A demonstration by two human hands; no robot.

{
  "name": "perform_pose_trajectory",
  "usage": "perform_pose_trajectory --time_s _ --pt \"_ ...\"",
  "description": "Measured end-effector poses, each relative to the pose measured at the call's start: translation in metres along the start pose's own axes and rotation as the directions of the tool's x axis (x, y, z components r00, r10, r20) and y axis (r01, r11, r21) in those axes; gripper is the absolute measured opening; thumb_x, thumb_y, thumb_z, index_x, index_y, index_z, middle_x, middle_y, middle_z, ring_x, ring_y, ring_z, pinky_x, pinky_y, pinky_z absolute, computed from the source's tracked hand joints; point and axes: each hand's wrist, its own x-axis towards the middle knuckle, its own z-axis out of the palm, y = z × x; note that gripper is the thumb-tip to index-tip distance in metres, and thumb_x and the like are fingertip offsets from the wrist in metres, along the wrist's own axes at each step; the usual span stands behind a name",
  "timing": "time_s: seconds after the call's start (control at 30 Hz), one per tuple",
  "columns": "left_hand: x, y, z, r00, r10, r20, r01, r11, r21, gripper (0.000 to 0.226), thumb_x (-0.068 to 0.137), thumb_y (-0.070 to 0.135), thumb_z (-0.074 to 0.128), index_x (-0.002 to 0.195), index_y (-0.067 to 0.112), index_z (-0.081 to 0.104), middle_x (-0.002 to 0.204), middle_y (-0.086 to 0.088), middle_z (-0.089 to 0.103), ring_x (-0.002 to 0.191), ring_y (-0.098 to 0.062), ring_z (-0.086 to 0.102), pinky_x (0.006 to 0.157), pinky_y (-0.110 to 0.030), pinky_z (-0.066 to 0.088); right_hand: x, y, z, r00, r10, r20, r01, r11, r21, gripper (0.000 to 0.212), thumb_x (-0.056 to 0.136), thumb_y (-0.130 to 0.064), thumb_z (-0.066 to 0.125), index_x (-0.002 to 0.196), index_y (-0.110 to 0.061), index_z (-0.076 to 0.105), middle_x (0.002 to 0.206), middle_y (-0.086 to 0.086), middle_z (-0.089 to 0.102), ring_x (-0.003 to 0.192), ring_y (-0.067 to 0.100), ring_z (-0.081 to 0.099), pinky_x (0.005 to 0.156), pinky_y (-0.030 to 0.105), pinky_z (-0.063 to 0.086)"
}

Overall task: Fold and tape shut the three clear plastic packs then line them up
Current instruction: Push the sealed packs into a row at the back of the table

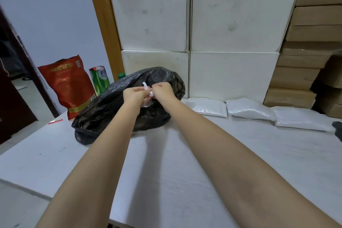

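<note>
Three clear plastic packs filled with white grains lie side by side along the back right of the table: the left pack [207, 107], the middle pack [249, 108] and the right pack [300, 119]. My left hand [133, 95] and my right hand [162, 90] are held together above a black plastic bag [103, 114], left of the packs. Both hands pinch a small white strip [148, 89], which looks like a piece of tape, between their fingertips. Part of the strip is hidden by my fingers.
White boxes [231, 74] are stacked against the back of the white table [185, 163], with brown cartons [296, 79] to their right. A red foil pouch [68, 87] and a green can [100, 77] stand at the back left. A dark object [337, 128] lies at the right edge.
</note>
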Motion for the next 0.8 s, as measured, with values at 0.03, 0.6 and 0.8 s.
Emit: perform_pose_trajectory --time_s 0.03,0.6,0.8 --pt "0.005 -0.003 -0.001 0.998 0.052 -0.025 -0.05 0.995 0.082 0.02 0.081 0.002 0.069 0.101 0.002 0.068 0.105 -0.014 0.068 0.089 -0.024 0.068 0.077 -0.031 0.057 0.003 0.001 0.002 1.0 0.011 -0.004 -0.011 1.0 -0.003 0.02 0.093 -0.01 0.041 0.085 -0.006 0.058 0.082 0.008 0.056 0.065 0.016 0.048 0.055 0.023 0.036" --pt "0.019 -0.021 -0.019 0.841 0.534 0.087 -0.367 0.446 0.816 0.023 0.091 0.024 0.056 0.1 0.007 0.068 0.091 -0.013 0.069 0.083 -0.028 0.063 0.062 -0.032 0.041 0.01 0.005 0.011 0.947 -0.295 -0.13 0.191 0.838 -0.511 0.024 0.089 -0.009 0.054 0.105 -0.016 0.071 0.113 0.003 0.068 0.112 0.022 0.054 0.1 0.033 0.039" --pt "0.018 -0.027 -0.021 0.833 0.544 0.102 -0.41 0.483 0.774 0.03 0.096 0.02 0.045 0.084 0.004 0.068 0.075 -0.009 0.064 0.068 -0.023 0.056 0.058 -0.031 0.037 0.015 0.007 0.017 0.915 -0.338 -0.22 0.173 0.822 -0.543 0.016 0.087 -0.008 0.06 0.095 -0.013 0.072 0.105 0.006 0.068 0.095 0.024 0.064 0.077 0.033 0.053"
